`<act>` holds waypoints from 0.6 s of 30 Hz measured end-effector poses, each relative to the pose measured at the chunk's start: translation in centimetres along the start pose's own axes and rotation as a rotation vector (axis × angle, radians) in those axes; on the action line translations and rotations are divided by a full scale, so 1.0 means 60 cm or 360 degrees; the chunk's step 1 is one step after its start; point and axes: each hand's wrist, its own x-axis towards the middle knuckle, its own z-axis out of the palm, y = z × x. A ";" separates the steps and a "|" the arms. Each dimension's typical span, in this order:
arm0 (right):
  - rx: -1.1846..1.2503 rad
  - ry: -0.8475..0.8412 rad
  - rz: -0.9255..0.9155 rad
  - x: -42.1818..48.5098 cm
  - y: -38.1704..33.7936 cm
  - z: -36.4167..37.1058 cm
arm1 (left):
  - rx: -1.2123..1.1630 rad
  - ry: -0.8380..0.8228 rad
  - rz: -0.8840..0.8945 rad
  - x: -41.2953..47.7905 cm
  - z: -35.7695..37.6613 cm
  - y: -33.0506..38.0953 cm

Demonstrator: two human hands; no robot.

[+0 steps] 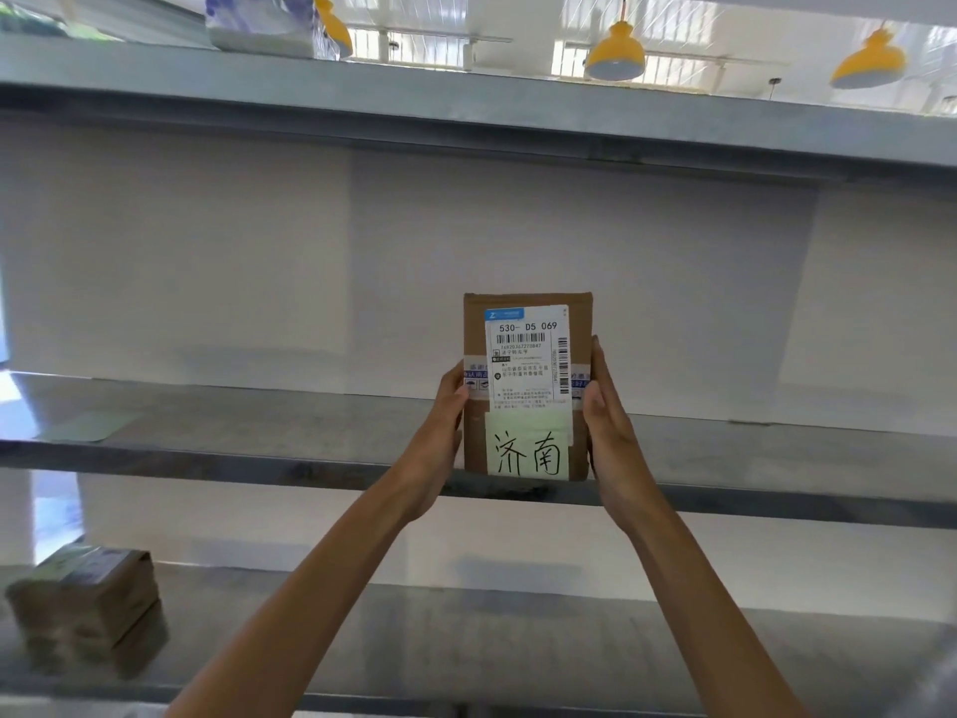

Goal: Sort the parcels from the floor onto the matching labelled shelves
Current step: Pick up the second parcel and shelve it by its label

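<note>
A small brown cardboard parcel [527,386] stands upright at the front edge of the middle metal shelf [259,448]. It carries a white shipping label and a pale green note with handwritten characters. My left hand [445,432] grips its left side and my right hand [608,427] grips its right side. Its bottom edge looks level with the shelf's front lip; I cannot tell whether it rests there.
A pale green label card [90,426] lies on the middle shelf at the left. Another taped brown parcel [85,619] sits on the lower shelf [569,645] at the far left. A plastic-wrapped package [259,23] rests on the top shelf [466,111]. Yellow lamps hang beyond.
</note>
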 end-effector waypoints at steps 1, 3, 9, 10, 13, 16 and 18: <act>0.0029 0.0020 -0.0006 0.002 0.001 0.001 | 0.0062 0.0029 0.0017 0.000 -0.003 0.003; 0.0079 0.0046 -0.0010 0.005 0.001 0.005 | 0.0181 0.0044 0.0059 0.001 -0.007 0.009; 0.0068 0.0019 -0.0036 0.014 0.000 0.034 | 0.0275 0.0056 0.0141 -0.010 -0.029 0.026; 0.0062 0.0018 -0.0029 0.018 0.002 0.040 | 0.0289 0.0083 0.0133 -0.013 -0.035 0.028; 0.0079 -0.0012 -0.0031 0.026 0.009 0.061 | 0.0344 0.0173 0.0124 -0.021 -0.058 0.037; 0.0142 0.0004 -0.0082 0.036 0.011 0.091 | 0.0381 0.0290 0.0118 -0.028 -0.090 0.045; 0.0206 0.0001 -0.0097 0.044 0.006 0.116 | 0.0371 0.0398 0.0118 -0.035 -0.114 0.049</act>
